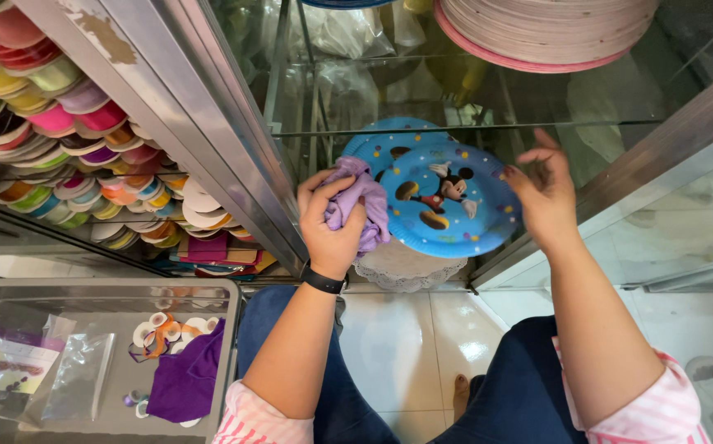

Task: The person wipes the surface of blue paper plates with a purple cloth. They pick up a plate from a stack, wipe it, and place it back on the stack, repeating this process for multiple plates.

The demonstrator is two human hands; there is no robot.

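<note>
My left hand (330,222) is closed around a crumpled lilac cloth (362,200), pressed against the left edge of a blue paper plate (463,226) with a cartoon mouse print. My right hand (544,191) holds that plate by its right rim, fingers spread along the edge. A second blue plate (381,141) with spots stands just behind it. Both plates are inside a glass cabinet, above a white lace-edged doily stack (406,267). A black band is on my left wrist.
Rolls of coloured ribbon (52,123) fill the shelves at left behind a metal frame (208,123). A stack of pink plates (537,33) sits at the top. At lower left a clear bin (101,362) holds purple fabric and ribbon spools. My knees rest above white floor tiles (406,345).
</note>
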